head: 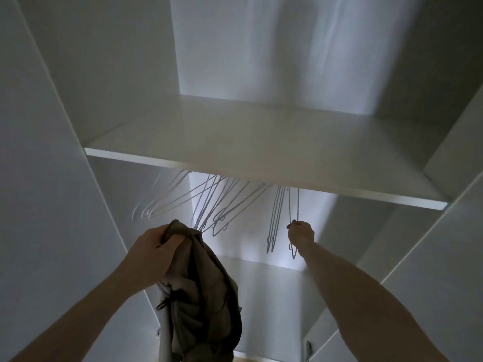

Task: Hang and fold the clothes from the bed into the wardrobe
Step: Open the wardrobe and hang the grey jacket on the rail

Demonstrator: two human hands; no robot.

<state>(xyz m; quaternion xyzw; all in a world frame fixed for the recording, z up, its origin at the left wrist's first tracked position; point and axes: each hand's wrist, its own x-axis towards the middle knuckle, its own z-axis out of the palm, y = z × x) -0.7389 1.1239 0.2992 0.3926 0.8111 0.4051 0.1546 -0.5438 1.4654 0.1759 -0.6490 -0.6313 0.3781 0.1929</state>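
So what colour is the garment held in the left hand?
Olive-brown with a paler lining, seen in the head view: the garment in the left hand.

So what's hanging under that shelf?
Under the shelf hang bare wire hangers; the right hand grips one. The shelf hides their hooks and any rail.

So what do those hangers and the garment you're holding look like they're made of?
Hangers: thin pale wire, probably coated metal, judging by the slim bent outlines; the right hand grips one. Garment: soft olive woven fabric, matte and creased, with a drawcord; it hangs limp from the left hand.
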